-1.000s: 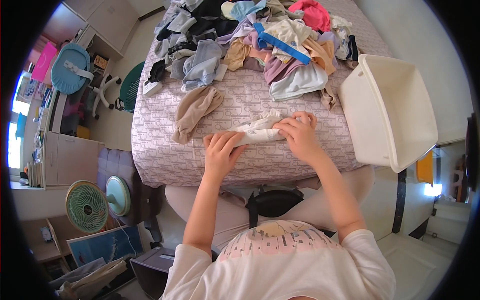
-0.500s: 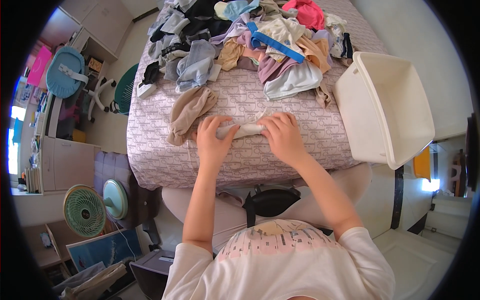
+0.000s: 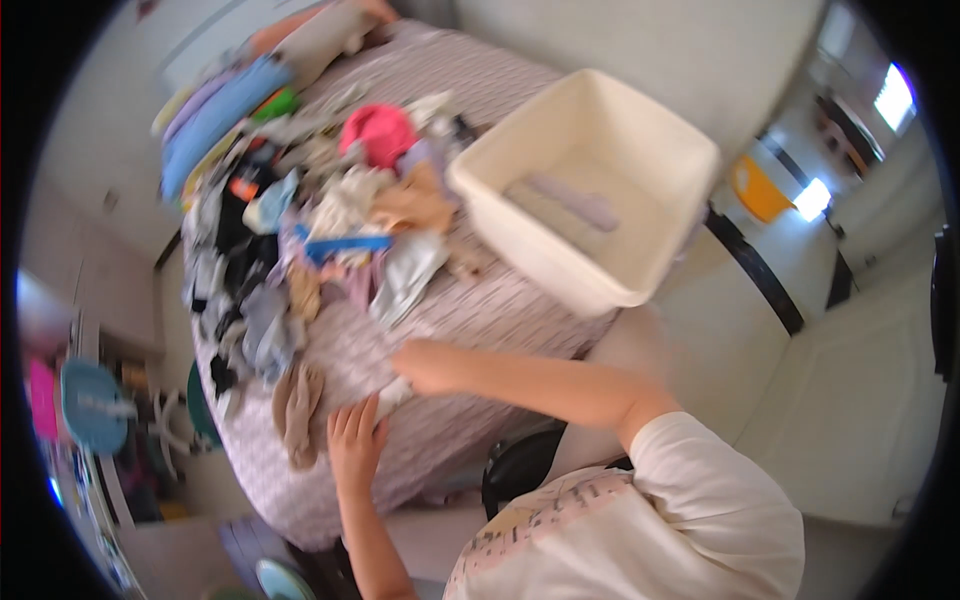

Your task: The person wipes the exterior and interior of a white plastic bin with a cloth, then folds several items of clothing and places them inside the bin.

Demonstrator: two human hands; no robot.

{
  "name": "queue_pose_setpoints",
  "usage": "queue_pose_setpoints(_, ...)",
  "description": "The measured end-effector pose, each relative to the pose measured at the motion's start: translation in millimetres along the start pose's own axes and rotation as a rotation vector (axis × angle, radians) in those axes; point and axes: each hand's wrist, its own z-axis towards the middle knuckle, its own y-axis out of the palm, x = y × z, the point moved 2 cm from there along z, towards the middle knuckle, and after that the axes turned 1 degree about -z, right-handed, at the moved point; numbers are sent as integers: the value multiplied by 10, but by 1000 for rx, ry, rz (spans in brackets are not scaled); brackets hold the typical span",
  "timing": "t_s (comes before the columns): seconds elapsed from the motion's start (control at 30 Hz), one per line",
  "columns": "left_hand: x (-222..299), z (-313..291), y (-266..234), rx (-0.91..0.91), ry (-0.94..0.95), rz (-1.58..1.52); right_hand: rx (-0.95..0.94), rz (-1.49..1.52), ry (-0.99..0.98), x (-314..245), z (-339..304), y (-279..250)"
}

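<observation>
A small white garment (image 3: 394,395), which looks like a sock, lies on the bed between my hands. My left hand (image 3: 356,440) rests flat at its near left end, fingers stretched out on the bedcover. At the other end, my right hand (image 3: 425,366) is closed, its fingertips blurred and turned down over the white cloth. Left of the white sock is a beige garment (image 3: 297,415), folded lengthwise. Beyond them spreads a heap of mixed clothes, with a pale grey-white garment (image 3: 410,278) at its near edge.
A cream plastic bin (image 3: 620,268) stands open on the bed's right side, a lilac rolled item (image 3: 575,200) inside it. The bed (image 3: 350,355) has a pink patterned cover. Folded bedding (image 3: 225,125) lies at the far left. A blue-backed chair (image 3: 95,405) stands left of the bed.
The view has swung right and blurred; the bin's inside and the lilac item now show. My left hand has flattened out, and my right hand has closed at the white sock's end.
</observation>
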Motion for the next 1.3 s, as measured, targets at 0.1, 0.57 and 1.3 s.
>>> queue_pose_setpoints(0.1,141,265,-226,-60,189,38,253,-121,-50,-171,-603,-199)
queue_pose_setpoints(0.57,1992,4780,287,-218,830,-91,545,-103,593,1495,-2520,-3006)
queue_pose_setpoints(1.3,2551,4473,166,-715,-180,-1389,901,1350,348,1815,-2579,-2810)
